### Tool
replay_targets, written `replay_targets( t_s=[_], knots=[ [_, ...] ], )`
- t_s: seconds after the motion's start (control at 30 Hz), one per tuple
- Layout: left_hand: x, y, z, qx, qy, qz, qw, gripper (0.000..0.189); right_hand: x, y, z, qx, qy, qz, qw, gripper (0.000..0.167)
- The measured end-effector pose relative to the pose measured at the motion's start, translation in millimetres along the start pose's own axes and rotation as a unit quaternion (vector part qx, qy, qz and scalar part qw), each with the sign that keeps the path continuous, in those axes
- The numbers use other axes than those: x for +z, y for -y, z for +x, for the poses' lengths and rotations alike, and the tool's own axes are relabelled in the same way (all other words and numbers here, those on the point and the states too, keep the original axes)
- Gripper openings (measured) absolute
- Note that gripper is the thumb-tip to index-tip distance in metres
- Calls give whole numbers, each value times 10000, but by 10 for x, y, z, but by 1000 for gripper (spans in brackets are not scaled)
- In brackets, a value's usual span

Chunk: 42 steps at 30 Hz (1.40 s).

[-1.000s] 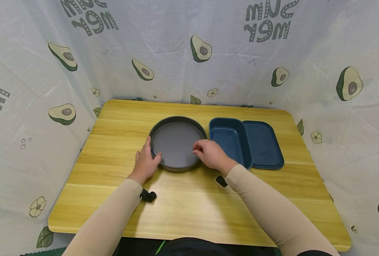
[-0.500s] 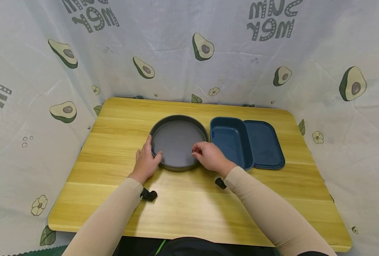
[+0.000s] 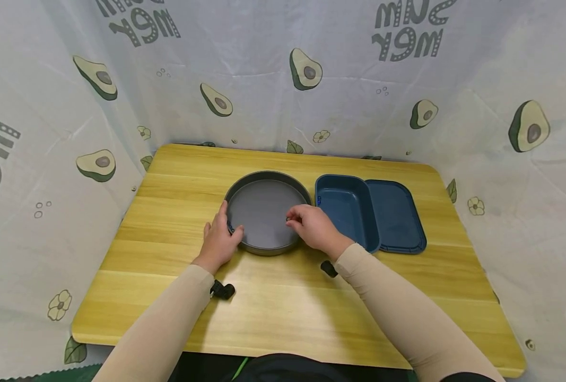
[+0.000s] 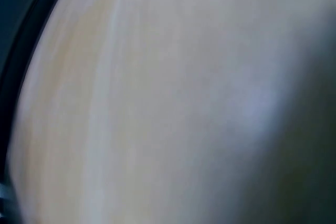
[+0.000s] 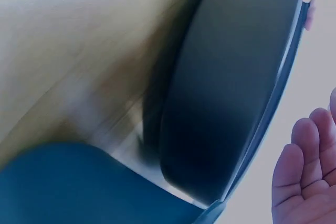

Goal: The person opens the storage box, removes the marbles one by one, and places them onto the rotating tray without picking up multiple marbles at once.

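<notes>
A round dark-grey pan (image 3: 266, 204) sits mid-table. My left hand (image 3: 217, 244) grips its near-left rim, thumb over the inside and index finger along the outside. Small dark-blue bits (image 3: 231, 227) lie inside the pan by that hand. Over the pan's right side my right hand (image 3: 313, 227) pinches a tiny dark thing (image 3: 287, 218) between thumb and index; its kind cannot be told. In the right wrist view the other fingers (image 5: 304, 156) of this hand curl loosely beside the pan's wall. The left wrist view shows mostly blurred pale surface.
Right of the pan stands a blue rectangular box (image 3: 345, 204) with small blue pieces (image 3: 319, 201) at its left wall. Its flat blue lid-like tray (image 3: 397, 217) lies against the far side. The wooden table (image 3: 263, 313) meets a patterned curtain (image 3: 259, 63) behind.
My right hand lifts slightly, its fingertips a little higher over the pan. The left hand keeps its hold on the rim. The head view has shifted slightly.
</notes>
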<state>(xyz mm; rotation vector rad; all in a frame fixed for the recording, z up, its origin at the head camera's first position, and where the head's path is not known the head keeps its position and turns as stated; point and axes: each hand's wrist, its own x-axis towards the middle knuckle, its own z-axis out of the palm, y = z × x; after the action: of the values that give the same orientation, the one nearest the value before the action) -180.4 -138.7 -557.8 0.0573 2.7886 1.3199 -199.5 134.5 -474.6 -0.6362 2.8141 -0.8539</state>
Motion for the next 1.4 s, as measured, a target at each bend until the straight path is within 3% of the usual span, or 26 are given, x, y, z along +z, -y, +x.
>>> replay_targets(
  t_s=[0.43,1.07,1.2,1.4],
  knots=[
    [0,-6,-13,-25,-10,-13,10000,89,-24,21,60,155,57,140,9998,18],
    [13,-7,-13,-12,-5,6,10000,88,-19,57,66,4,-43,315,9995,19],
    [15,-12,-13,-18,-11,24,10000,89,-23,51,64,42,31,324,9995,26],
    [16,-16,-7,-5,-23,48,10000,89,-191,-35,14,163,-156,258,9994,33]
  ],
)
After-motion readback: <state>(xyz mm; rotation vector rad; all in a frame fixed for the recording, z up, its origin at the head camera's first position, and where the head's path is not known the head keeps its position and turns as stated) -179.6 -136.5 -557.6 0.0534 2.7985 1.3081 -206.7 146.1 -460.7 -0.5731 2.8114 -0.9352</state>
